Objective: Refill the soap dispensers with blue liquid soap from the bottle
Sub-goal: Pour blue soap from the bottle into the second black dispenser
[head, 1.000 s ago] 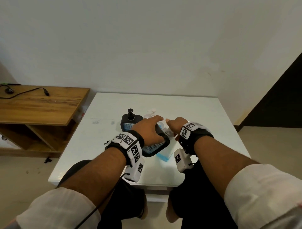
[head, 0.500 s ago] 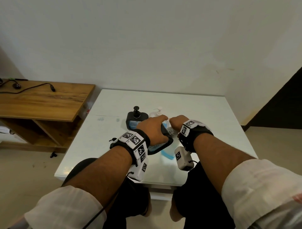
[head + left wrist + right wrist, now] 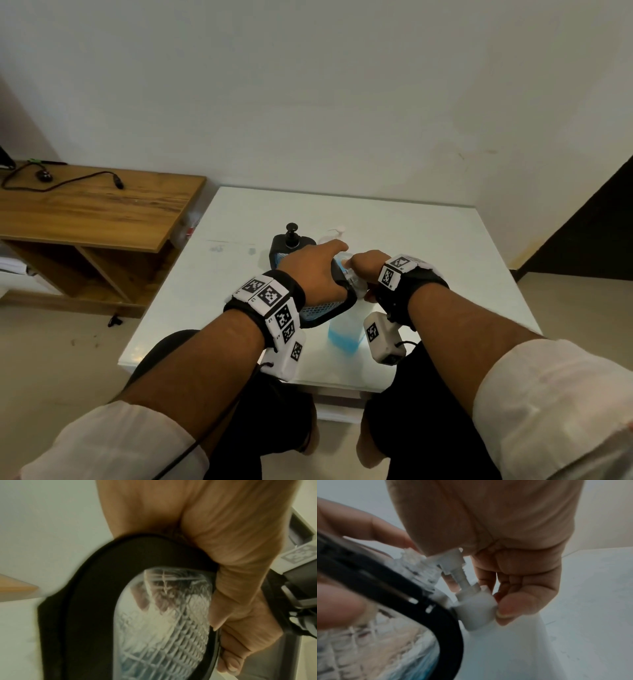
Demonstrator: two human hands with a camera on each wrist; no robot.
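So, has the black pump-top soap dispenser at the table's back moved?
No. The black dispenser sits equally far from the smudges on the white table; only the camera shifted.

A black-framed soap dispenser (image 3: 322,310) with a clear, diamond-textured body stands on the white counter (image 3: 428,240), a little blue liquid showing low in it. Just beside it, touching its right side, stands the clear bottle (image 3: 344,334) with blue soap in its lower part; its white pump cap (image 3: 476,609) sits against the black frame. Behind them stands a second black dispenser (image 3: 291,245) with its pump on, and next to that a pale pump bottle (image 3: 334,234).
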